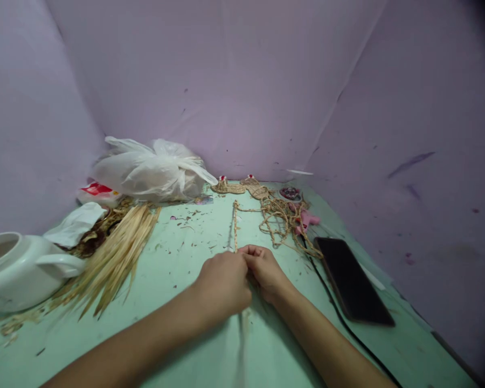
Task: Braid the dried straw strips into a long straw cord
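Note:
A thin braided straw cord (235, 229) runs from a tangled pile of the same cord (278, 218) down to my hands at the middle of the table. My left hand (225, 283) is closed round the cord's lower end, its back turned toward me. Close against it, my right hand (267, 269) pinches at the same spot with thumb and fingertips. The point where the fingers meet the cord is partly hidden. Loose pale strands hang blurred below my left hand.
Dry straw strips (117, 253) fan out at left beside a white pot (24, 269). Behind them sits a white plastic bag (153, 170). Two small woven straw pieces (228, 187) lie near the wall. At right are a pink glue gun (306, 220), a black phone (353, 280) and a black cable (335, 307).

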A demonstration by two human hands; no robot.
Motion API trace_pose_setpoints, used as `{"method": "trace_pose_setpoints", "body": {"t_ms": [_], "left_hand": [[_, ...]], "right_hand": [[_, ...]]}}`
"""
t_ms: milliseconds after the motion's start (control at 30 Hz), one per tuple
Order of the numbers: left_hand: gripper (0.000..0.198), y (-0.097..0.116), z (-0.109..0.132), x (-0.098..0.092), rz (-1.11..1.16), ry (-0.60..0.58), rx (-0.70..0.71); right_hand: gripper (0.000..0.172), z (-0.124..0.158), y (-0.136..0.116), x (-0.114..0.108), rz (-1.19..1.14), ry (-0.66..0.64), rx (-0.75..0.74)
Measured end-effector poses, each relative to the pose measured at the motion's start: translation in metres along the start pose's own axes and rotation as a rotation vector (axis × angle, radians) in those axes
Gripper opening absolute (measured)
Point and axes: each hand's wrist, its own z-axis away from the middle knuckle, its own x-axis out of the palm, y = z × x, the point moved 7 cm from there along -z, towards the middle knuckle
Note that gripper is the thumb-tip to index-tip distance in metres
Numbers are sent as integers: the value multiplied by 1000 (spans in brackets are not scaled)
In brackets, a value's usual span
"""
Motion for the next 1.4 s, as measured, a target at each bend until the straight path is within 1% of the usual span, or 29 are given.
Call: {"method": "trace_pose_setpoints", "body": {"t_ms": [33,67,100,133,200,233,267,300,333,400,467,500,533,600,633,667,700,767,833,900,967,1033,1133,1233,1400], "left_hand": [[11,-3,-5,-6,-1,8,18],[12,-9,-10,-16,41,60,-10],[13,-17,-14,-22,138,89,-68],[15,-26,-19,-21,256,39,-153],[15,-35,-24,-7,509,-132,-259],[15,-35,-25,2,609,-222,-275],[16,-35,-25,9,675,-280,-267],[18,-34,-26,13,703,-303,-247],[19,-35,-27,16,697,-300,-232],[18,-38,-28,19,633,-278,-218],[16,-41,-28,22,548,-279,-236],[14,-42,-29,22,493,-253,-242],[11,-43,-30,20,423,-199,-237],[12,-41,-33,12,260,-32,-174],[14,-40,-34,9,195,46,-135],[15,-38,-35,8,159,91,-105],[15,-39,-35,10,158,100,-94],[13,-43,-35,17,234,62,-118],[12,-47,-34,23,341,24,-158],[13,-49,-32,26,442,12,-201],[14,-48,-29,27,541,-7,-249],[15,-46,-25,27,641,-43,-292],[18,-44,-22,29,753,-136,-341],[20,-43,-21,31,816,-203,-310],[22,-41,-23,29,875,-213,-185]], "right_hand": [[6,0,1,0,0,-14,18],[6,0,1,1,7,-30,32],[7,-1,2,2,20,-45,34],[8,-1,2,3,34,-59,26],[11,-2,0,4,41,-87,-6],[11,-3,-1,5,34,-108,-26],[12,-3,-4,5,32,-131,-47],[13,-3,-6,5,40,-156,-63],[14,-3,-7,5,61,-182,-69],[15,-3,-8,4,136,-253,-59],[14,-4,-7,1,247,-299,-65],[12,-5,-7,-1,323,-288,-89],[9,-6,-7,-4,418,-250,-132],[4,-6,-13,-9,645,-134,-263],[6,-4,-16,-9,759,-86,-332],[10,0,-20,-8,863,-54,-396],[13,4,-24,-6,954,-35,-445],[17,12,-30,-2,1099,-7,-471],[20,21,-35,0,1232,48,-446],[23,30,-40,4,1369,118,-429],[24,39,-41,10,1471,154,-438],[23,45,-38,18,1504,131,-459],[21,50,-28,27,1517,77,-489],[20,51,-19,31,1577,38,-506],[22,51,-18,29,1623,6,-534]]}}
